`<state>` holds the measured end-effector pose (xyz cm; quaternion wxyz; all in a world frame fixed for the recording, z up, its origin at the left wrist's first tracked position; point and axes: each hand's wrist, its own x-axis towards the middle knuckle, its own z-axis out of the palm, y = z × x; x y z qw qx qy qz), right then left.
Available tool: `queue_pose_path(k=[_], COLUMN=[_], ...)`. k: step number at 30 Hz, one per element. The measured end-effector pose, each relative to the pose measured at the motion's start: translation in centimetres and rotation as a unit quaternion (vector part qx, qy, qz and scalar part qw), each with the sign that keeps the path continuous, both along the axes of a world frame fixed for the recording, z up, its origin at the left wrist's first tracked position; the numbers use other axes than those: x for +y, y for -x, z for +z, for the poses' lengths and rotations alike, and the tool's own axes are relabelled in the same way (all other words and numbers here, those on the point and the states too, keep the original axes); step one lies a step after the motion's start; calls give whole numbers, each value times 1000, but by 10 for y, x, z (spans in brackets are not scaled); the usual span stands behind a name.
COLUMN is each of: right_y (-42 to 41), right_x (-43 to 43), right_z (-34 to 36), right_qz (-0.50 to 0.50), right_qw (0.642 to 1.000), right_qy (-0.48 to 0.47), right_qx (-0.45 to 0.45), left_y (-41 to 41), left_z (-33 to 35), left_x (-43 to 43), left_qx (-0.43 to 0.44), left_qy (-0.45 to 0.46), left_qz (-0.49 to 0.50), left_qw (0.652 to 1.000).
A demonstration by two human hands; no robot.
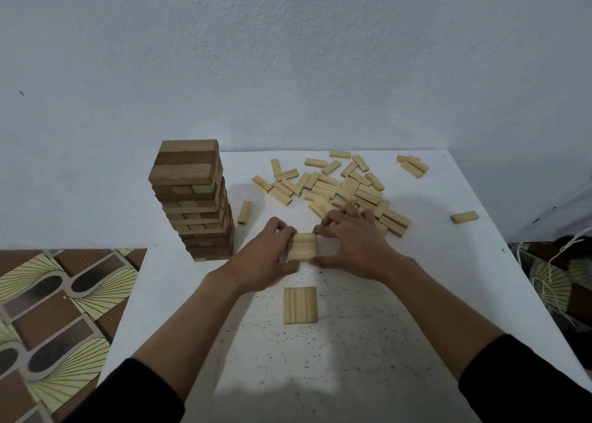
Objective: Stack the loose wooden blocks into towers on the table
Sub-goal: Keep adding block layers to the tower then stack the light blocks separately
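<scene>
A small set of pale wooden blocks (302,246) lies side by side in the middle of the white table (352,342). My left hand (269,256) grips its left side with curled fingers, and my right hand (349,246) pinches its right side. Nearer to me lies a flat row of three blocks (300,305). A pile of loose pale blocks (339,191) spreads behind my hands. A tall tower of darker blocks (195,201) stands at the table's back left.
Single blocks lie apart: one (244,212) beside the tower, one (464,217) near the right edge, a few (413,165) at the back right corner. The wall rises right behind the table. Patterned floor lies to the left, cords to the right.
</scene>
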<state>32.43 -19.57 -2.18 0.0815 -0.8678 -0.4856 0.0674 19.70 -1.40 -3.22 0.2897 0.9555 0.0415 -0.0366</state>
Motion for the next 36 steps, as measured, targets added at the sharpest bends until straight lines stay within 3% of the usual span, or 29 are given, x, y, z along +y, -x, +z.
queue_pose_path(k=[7, 18, 36], right_y=[34, 67, 65], right_x=[-35, -46, -49], right_z=[9, -13, -14], right_qz=[1, 25, 19], right_qw=[978, 981, 980], right_qy=[-135, -121, -102], right_qx=[157, 148, 169], left_y=[43, 77, 76], left_z=[30, 2, -4], left_x=[-12, -23, -16], left_qx=[-32, -46, -44], left_qy=[35, -28, -17], left_qz=[-35, -18, -24], left_qw=[998, 998, 999])
